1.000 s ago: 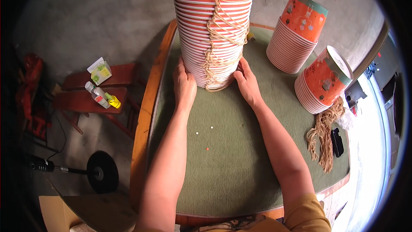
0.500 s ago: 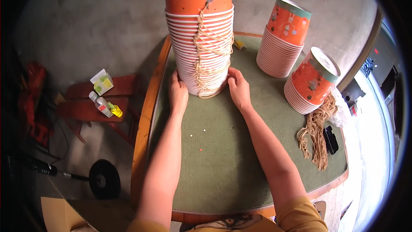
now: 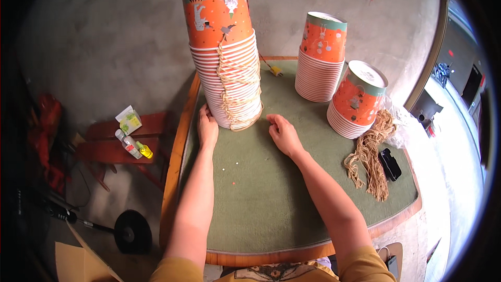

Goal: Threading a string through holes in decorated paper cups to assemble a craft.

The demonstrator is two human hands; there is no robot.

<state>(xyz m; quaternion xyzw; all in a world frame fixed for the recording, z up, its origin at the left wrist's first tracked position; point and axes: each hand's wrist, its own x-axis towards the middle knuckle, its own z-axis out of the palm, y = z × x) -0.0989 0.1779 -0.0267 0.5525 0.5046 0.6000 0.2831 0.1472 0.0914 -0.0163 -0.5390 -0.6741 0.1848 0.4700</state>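
Observation:
A tall stack of nested, upside-down orange paper buckets [image 3: 229, 81] with white rims stands at the far left of the table. Tan string [image 3: 235, 86] zigzags down its rims. Against the lower left side of the stack rests my left hand [image 3: 209, 129], its fingers lying along the buckets and partly hidden behind them. My right hand [image 3: 284, 134] is over the tabletop just right of the stack's base, apart from it. Its fingers are loosely bent, and nothing shows in them.
Two shorter bucket stacks [image 3: 321, 55] [image 3: 360, 99] stand at the right. Beside them lie a bundle of tan string [image 3: 371, 162], a black case [image 3: 390, 165] and a clear plastic bag [image 3: 399, 125]. A yellow plug [image 3: 275, 71] lies behind. Left of the table, a red bench [image 3: 122, 138] carries bottles.
My right hand has come off the stack's right side and drawn away from it. My left hand stays at the base. The view has shifted, so the top of the stack now shows.

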